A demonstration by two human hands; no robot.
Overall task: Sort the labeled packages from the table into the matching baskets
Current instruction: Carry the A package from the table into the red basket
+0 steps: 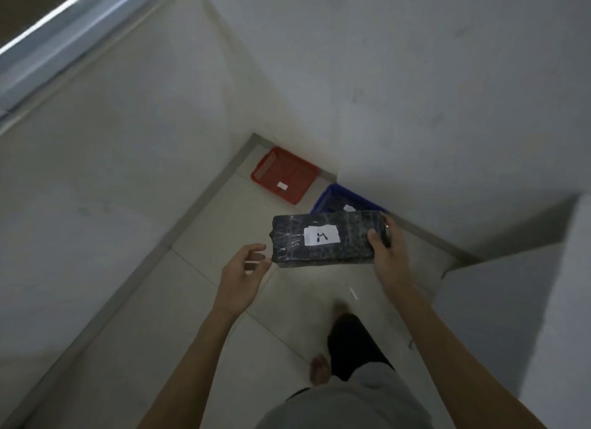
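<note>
A black wrapped package [323,238] with a white label marked "A" is held in the air at mid-frame. My right hand [385,256] grips its right end. My left hand [244,268] is at the package's lower left corner, fingers apart, fingertips just touching or nearly touching it. On the floor beyond, a red basket [284,176] with a small white label stands in the wall corner. A blue basket [339,198] with a white label stands to its right, partly hidden behind the package.
White walls close in on the left, back and right, forming a narrow tiled floor corridor [198,300]. A wall corner [479,256] juts out on the right. My legs and bare feet [319,368] are below the package. A small white scrap [353,293] lies on the floor.
</note>
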